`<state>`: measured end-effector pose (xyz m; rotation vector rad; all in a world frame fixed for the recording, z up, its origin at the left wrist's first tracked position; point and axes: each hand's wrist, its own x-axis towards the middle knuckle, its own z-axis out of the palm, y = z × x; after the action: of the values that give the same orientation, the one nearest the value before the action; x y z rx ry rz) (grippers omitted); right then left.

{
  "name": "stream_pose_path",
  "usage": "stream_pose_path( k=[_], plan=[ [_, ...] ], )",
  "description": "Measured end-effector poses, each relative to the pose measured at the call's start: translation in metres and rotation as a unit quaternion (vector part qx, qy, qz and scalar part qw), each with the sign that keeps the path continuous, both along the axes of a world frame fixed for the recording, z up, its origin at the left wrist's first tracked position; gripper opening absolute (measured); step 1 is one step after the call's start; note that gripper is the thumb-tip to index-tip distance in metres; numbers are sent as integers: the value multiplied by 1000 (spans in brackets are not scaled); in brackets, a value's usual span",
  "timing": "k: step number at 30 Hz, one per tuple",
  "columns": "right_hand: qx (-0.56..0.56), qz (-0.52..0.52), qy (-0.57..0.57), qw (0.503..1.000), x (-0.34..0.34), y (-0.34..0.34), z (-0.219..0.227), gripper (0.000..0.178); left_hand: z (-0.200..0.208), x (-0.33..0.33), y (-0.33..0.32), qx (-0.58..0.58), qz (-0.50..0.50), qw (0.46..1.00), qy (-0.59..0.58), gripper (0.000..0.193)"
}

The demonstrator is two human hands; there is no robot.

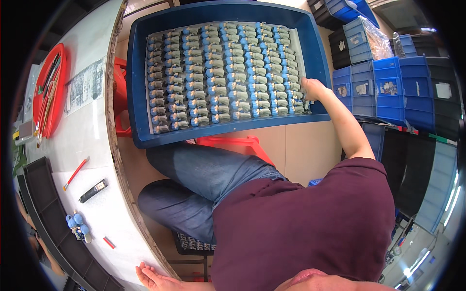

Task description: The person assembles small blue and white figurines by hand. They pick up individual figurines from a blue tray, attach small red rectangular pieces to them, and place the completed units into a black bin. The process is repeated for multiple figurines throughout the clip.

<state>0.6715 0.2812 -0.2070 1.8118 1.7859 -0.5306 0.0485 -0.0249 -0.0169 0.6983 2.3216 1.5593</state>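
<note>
1. A dark blue, rectangular plastic tray [233, 130] with raised walls is the landmark; inside, on a pale liner, lie many small blue-and-grey figurines [213, 72] in close columns.
2. The right hand [314, 90] reaches to the tray's right end, beside the last column of figurines. Its fingers are bent; whether they grip a figurine or only touch there, I cannot tell.
3. The left hand [155, 280] is well apart from the tray, below its left end, by the edge of a long white desk [97, 155]. Its fingers are loosely curled and apart, with nothing visible in them.
4. Left of the tray, on the desk, a red oval plastic dish [62, 72] carries brushes and scissors.
5. Farther down the desk, below and left of the tray, lie a slim red-handled brush [76, 173], a black tube [93, 190], a cluster of blue-and-grey figures [77, 225] and a short red stick [109, 242].
6. Right of the tray stand stacked blue plastic crates [388, 92].
</note>
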Motion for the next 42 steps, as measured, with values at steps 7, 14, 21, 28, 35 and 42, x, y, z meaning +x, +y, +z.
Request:
stream_pose_path(
  k=[7,14,21,28,35,42],
  plan=[
    [46,-29,-20,998,-19,-7,12,55,-1,-2,-3,8,-18,1000,-5,26],
    [74,0,74,995,-10,-10,21,56,-1,-4,-4,9,-17,1000,-6,26],
    [32,-70,110,991,-22,-6,43,54,-2,-3,-4,13,-18,1000,-4,26],
    [69,-41,75,994,-1,-16,2,41,-1,-4,-3,12,-19,1000,-6,27],
    [67,-52,53,995,-8,-19,6,39,-1,-2,-4,6,-5,1000,-1,27],
    [87,-79,86,989,-11,-21,12,42,-1,-1,0,16,-15,1000,-8,26]
  ],
)
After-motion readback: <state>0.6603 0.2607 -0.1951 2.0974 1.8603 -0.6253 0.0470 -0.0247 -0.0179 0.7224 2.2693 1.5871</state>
